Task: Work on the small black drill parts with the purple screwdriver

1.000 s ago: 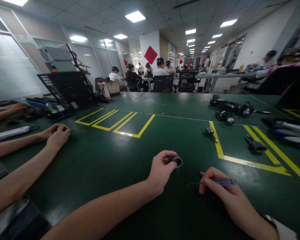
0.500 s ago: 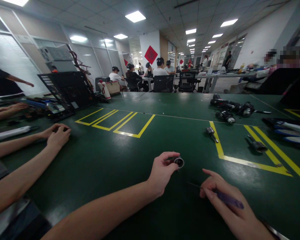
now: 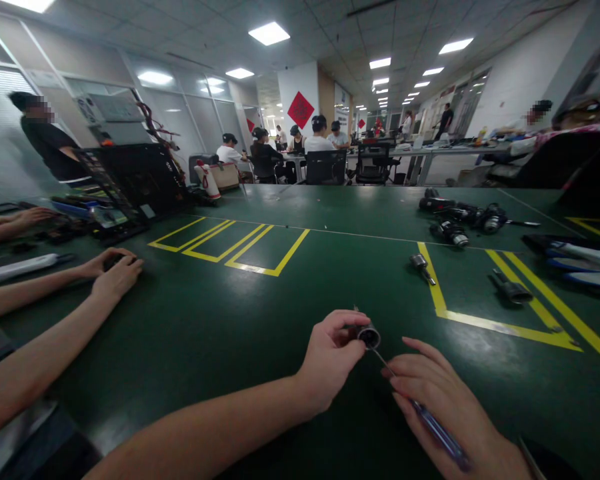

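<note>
Pinched between the thumb and fingers of my left hand (image 3: pixel 330 357) is a small round metal socket-like part (image 3: pixel 370 335), its hollow end facing me. My right hand (image 3: pixel 443 397) is closed around a screwdriver with a purple translucent handle (image 3: pixel 439 433). The screwdriver's thin shaft points up and left, and its end is at the opening of the metal part; how deep it reaches I cannot tell. Two similar metal parts with stems lie farther right, one (image 3: pixel 421 268) by a yellow tape line and another (image 3: pixel 513 288) between tape lines.
Black-and-silver tool-like assemblies (image 3: pixel 455 217) lie at the back right of the green table (image 3: pixel 205 333). Blue-and-white items (image 3: pixel 587 267) rest at the right edge. At left, a co-worker's hands (image 3: pixel 113 270) hold a dark object beside a black frame (image 3: pixel 135 180). Other people sit behind.
My right hand has brought the screwdriver's shaft up to the metal part. My left hand has shifted slightly right and down with the part. A standing person at far left has come more into view.
</note>
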The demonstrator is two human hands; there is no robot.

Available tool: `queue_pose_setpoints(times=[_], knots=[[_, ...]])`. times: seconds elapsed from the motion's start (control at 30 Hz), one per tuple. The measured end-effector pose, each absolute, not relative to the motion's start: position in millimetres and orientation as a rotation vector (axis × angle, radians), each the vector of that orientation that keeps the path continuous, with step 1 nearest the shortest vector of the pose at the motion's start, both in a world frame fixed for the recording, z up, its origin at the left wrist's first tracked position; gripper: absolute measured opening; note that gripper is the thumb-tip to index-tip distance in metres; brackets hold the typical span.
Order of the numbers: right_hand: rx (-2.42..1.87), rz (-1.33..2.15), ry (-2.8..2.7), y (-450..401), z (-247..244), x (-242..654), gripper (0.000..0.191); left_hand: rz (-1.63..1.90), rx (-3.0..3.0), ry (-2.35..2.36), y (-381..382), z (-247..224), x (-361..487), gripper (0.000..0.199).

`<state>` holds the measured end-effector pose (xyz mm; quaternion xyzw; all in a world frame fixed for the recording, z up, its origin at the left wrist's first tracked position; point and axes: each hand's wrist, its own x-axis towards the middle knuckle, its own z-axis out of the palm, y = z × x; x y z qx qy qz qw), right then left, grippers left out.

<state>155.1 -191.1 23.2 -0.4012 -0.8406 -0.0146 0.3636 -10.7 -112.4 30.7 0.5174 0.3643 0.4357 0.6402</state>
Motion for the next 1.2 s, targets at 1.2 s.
queue_pose_setpoints(times=[1.2], knots=[[-0.986, -0.185, -2.171, -193.0, 40.0, 145.4, 0.02, 1.033, 1.251, 0.822, -109.4, 25.5, -7.9, 0.018]])
